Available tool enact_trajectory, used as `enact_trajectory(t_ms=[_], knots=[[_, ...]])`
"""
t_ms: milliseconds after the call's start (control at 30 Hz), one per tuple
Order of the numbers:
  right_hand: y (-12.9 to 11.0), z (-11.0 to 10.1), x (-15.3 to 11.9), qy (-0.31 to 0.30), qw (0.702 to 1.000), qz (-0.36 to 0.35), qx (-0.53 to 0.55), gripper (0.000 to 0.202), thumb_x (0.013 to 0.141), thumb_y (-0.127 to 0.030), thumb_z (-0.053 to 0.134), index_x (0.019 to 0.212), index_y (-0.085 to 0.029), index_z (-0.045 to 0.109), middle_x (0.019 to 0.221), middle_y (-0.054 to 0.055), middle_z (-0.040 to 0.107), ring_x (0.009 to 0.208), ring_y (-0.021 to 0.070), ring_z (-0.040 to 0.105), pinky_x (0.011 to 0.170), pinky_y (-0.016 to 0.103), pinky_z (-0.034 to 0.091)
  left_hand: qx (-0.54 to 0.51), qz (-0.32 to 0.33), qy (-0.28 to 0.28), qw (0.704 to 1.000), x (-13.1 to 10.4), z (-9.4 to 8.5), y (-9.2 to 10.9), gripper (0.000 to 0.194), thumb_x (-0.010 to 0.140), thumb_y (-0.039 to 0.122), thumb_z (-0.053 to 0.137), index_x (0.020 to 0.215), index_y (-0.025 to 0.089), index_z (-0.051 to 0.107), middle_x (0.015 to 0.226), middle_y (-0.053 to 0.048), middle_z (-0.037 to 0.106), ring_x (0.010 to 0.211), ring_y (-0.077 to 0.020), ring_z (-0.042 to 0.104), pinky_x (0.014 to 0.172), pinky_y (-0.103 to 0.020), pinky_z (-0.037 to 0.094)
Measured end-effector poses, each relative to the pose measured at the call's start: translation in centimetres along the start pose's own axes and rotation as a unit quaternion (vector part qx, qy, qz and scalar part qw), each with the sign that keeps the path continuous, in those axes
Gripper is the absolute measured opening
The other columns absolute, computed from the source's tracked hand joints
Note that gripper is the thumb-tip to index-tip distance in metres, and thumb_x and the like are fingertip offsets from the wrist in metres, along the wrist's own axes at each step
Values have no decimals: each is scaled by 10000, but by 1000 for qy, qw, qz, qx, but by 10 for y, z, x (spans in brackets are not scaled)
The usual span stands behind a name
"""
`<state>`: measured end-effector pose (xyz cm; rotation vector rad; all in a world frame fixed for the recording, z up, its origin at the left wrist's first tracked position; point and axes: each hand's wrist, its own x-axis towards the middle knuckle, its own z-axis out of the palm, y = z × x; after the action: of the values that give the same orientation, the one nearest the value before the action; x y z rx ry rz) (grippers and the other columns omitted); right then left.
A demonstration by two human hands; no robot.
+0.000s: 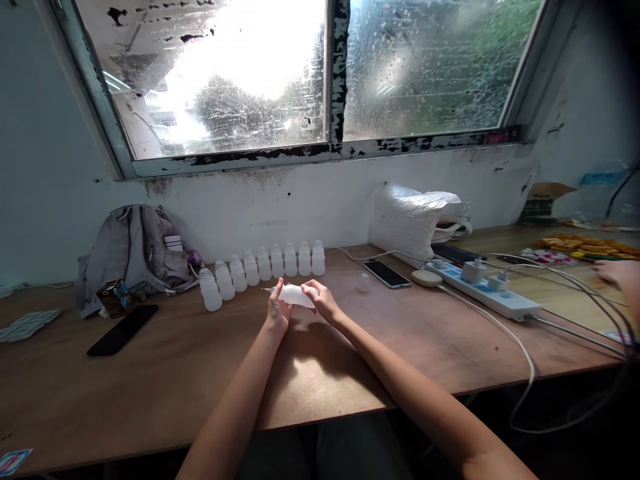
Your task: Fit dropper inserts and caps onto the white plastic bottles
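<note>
A translucent white bottle [296, 295] lies sideways in the air between my two hands, just above the table. My left hand [278, 311] is closed around its narrow end, where a thin pale tip points left. At the other end, the fingers of my right hand [323, 300] grip the bottle's body. Behind them, several similar white bottles [251, 267] with clear caps stand upright in a curved row along the wall. To the right of my hands, a small clear cap [363, 283] rests on the table.
On the brown table [200, 393], a grey backpack [133, 250] and black phone [123, 330] are at left. Another phone [387, 273], a white bag [407, 223] and a power strip [485, 290] with trailing cables are at right. Another person's hand [617, 273] reaches in at far right.
</note>
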<state>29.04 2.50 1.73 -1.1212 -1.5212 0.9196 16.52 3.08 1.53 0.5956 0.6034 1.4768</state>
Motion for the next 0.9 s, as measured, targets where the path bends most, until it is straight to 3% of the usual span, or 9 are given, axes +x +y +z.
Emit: enact_trajectory(t_ms=[67, 133, 200, 267, 400, 500, 633, 800, 900], knots=[[-3, 2, -6, 20, 989, -110, -94, 303, 701, -454, 490, 813, -177, 542, 703, 13, 568, 592, 117, 506, 511, 210, 395, -36, -16, 35, 999, 2, -1, -1, 266, 609, 360, 636, 743, 158, 526, 765, -24, 584, 655, -134, 563, 609, -260, 444], [-4, 6, -9, 20, 980, -143, -134, 275, 717, -432, 477, 792, -179, 553, 701, 12, 569, 641, 126, 508, 572, 222, 398, -32, -15, 64, 997, 3, -3, -3, 215, 606, 318, 626, 704, 152, 530, 719, -19, 585, 621, -128, 561, 605, -256, 445], [-2, 9, -9, 12, 989, -93, -118, 275, 729, -433, 453, 708, -173, 542, 646, 11, 553, 594, 120, 497, 520, 213, 384, -5, -11, 88, 996, 4, -4, -5, 143, 598, 256, 594, 661, 140, 539, 659, -13, 578, 580, -121, 553, 583, -246, 440], [2, 13, -7, -16, 998, 10, -56, 304, 731, -449, 428, 640, -169, 504, 575, 10, 527, 482, 106, 464, 409, 201, 338, 20, -6, 110, 994, 4, -4, -6, 101, 584, 223, 563, 628, 134, 544, 621, -7, 569, 550, -117, 543, 554, -239, 430], [7, 16, -1, -72, 985, 149, 40, 347, 766, -452, 290, 698, -158, 460, 459, 14, 502, 290, 83, 334, 280, 201, 209, 60, 21, 124, 990, 1, -4, -7, 122, 562, 243, 568, 622, 136, 558, 606, -1, 560, 516, -124, 523, 482, -239, 397], [7, 13, 1, -141, 952, 233, 140, 367, 764, -440, 250, 742, -137, 455, 442, 29, 511, 251, 71, 288, 260, 190, 156, 101, 79, 106, 986, -2, -1, -6, 149, 560, 267, 577, 636, 138, 567, 661, -18, 583, 566, -144, 540, 483, -244, 394], [6, 4, 5, -252, 887, 292, 252, 378, 743, -442, 271, 782, -122, 470, 452, 30, 518, 249, 60, 281, 251, 172, 151, 119, 182, 52, 975, -9, 5, -2, 116, 570, 236, 581, 629, 146, 539, 748, -39, 624, 776, -182, 582, 662, -269, 425], [9, -9, 10, -343, 835, 330, 276, 404, 737, -461, 264, 805, -120, 470, 478, 39, 528, 252, 47, 268, 238, 151, 136, 173, 235, -29, 956, -26, 18, 6, 125, 599, 234, 594, 659, 154, 519, 783, -51, 634, 878, -220, 578, 709, -303, 419], [9, -14, 10, -360, 829, 337, 263, 440, 738, -499, 252, 786, -118, 467, 472, 37, 516, 253, 43, 252, 233, 152, 139, 208, 247, -78, 943, -33, 24, 7, 135, 606, 241, 611, 651, 156, 516, 824, -60, 631, 867, -214, 580, 689, -293, 425]])
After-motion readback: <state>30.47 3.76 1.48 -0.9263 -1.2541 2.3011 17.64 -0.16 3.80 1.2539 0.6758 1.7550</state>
